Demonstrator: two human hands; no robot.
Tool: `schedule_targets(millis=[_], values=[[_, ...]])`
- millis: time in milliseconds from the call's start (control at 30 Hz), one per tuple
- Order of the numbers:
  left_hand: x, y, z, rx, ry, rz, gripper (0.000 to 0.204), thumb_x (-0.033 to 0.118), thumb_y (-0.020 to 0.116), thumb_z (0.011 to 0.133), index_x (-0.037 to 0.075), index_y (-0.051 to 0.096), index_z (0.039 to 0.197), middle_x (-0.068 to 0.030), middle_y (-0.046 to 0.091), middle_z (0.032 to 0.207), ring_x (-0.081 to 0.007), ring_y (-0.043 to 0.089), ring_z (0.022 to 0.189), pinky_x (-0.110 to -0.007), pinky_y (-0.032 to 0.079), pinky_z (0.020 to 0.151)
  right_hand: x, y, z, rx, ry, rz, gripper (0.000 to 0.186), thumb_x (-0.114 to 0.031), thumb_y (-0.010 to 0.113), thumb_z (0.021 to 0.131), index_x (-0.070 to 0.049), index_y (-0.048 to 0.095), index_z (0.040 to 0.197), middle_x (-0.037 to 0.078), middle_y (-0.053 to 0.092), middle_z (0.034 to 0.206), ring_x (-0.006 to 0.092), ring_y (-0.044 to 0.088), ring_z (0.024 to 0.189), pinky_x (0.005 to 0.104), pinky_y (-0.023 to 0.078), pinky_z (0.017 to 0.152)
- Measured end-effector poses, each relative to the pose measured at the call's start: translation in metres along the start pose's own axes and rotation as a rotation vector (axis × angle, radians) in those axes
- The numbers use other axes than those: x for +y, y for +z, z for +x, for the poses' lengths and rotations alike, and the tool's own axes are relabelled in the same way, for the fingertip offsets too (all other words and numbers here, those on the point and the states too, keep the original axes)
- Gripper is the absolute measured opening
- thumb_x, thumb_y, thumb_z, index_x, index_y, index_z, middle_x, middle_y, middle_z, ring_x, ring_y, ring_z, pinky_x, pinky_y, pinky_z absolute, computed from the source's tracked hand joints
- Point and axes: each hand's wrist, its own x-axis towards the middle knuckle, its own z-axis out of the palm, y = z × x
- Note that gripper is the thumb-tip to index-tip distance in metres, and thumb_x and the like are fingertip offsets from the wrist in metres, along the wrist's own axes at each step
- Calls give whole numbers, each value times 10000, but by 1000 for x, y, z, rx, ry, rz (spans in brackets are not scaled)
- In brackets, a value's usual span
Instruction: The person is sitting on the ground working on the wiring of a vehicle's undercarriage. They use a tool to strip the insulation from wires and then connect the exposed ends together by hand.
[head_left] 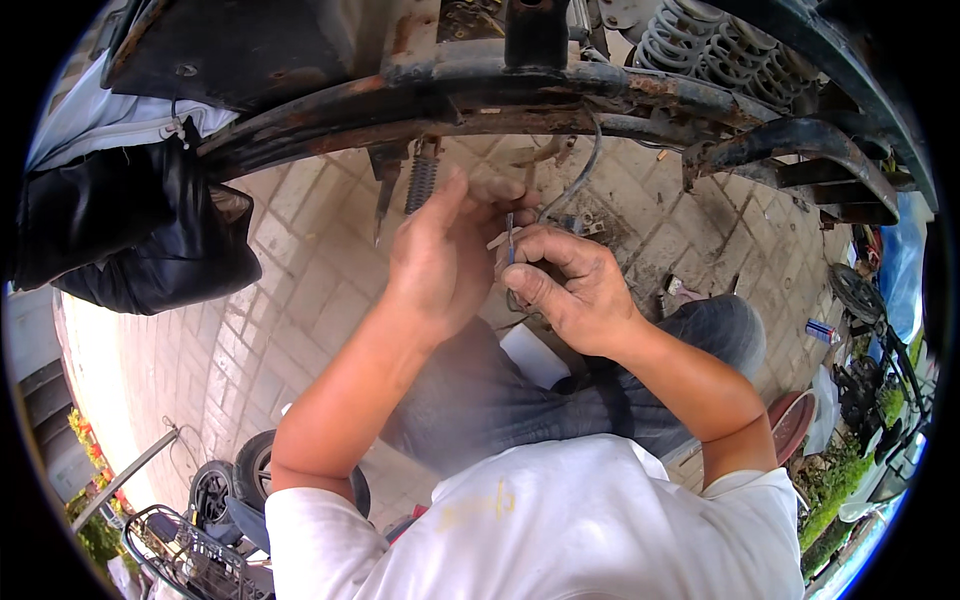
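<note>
In front of the frame, my right hand [575, 290] is closed, thumb and forefinger pinching a thin dark wire [511, 238]. My left hand [435, 255], slightly blurred, has its fingers curled round the wire's upper part, just beyond the right fingertips. A grey cable [592, 165] hangs from the rusty black metal frame [470, 105] and runs down to the fingers; whether it is one piece with the wire is hidden by the hands. A small metal part [590, 225] lies on the paving behind the right hand.
A coil spring [423, 178] and a pointed metal leg hang below the frame. Grey shock springs [690, 45] are at upper right. A black leather-like bag [140, 215] hangs at left. A blue can [822, 331] lies on the right; wheels [258, 470] stand behind at lower left.
</note>
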Motion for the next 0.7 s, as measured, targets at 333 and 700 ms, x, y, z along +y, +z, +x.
schedule_targets(millis=[333, 700], values=[[-4, -5, -9, -83, 130, 347, 275, 268, 578, 925, -1, 630, 901, -102, 604, 983, -183, 578, 897, -363, 454, 858, -8, -4, -4, -27, 224, 157, 137, -159, 560, 949, -23, 566, 931, -6, 554, 758, 48, 503, 676, 215, 431, 601], [15, -20, -14, 212, 349, 328, 349, 212, 584, 886, -12, 568, 1153, -111, 623, 1073, -203, 582, 961, -352, 451, 886, 2, -10, -7, 172, -1, 222, 272, -297, 530, 968, -28, 496, 939, 52, 605, 834, 83, 514, 639, 227, 433, 578]])
